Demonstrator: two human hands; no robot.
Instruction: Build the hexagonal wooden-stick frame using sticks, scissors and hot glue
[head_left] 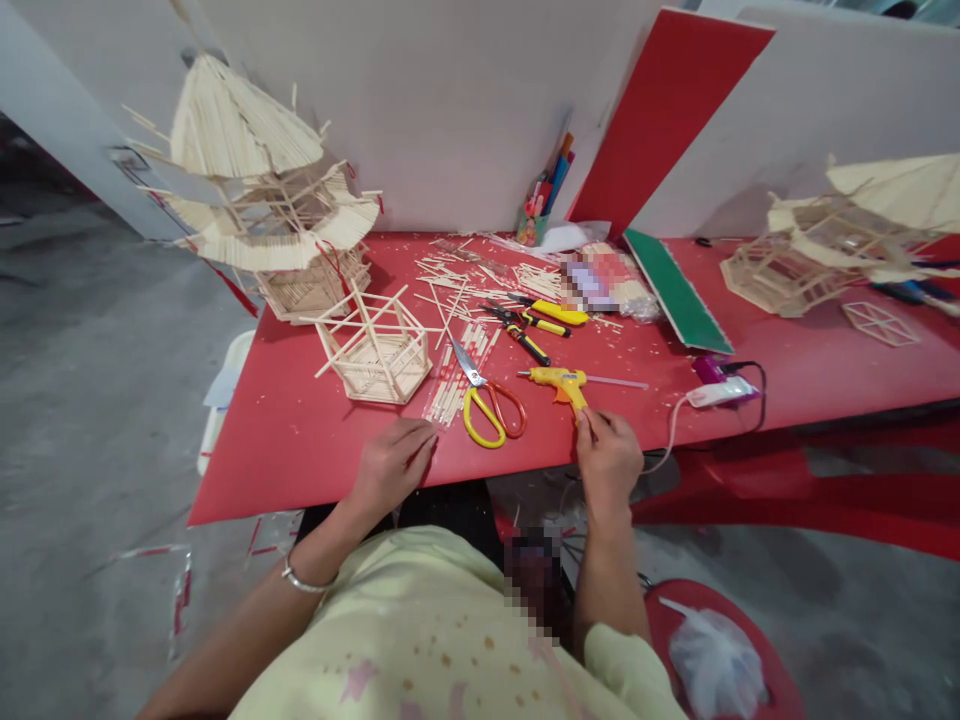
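Observation:
My right hand (610, 458) grips the handle of a yellow hot glue gun (559, 378), which lies on the red table with its nozzle to the left and a clear glue stick out of its back. At the table's front edge my left hand (396, 462) has its fingers pressed together; whatever is in them is hidden. Just beyond those fingers lie plastic-wrapped wooden sticks (450, 392). Scissors (487, 400) with one yellow and one red handle rest between my hands. Behind my left hand stands a small hexagonal stick frame (386, 365).
A tiered stick pavilion (262, 200) stands back left, another (840, 230) far right. Loose sticks (457, 285), pliers (525, 335), a yellow-handled cutter (559, 312) and a pen cup (532, 225) lie further back. Right are a green board (679, 290) and a power adapter (724, 390) with cable.

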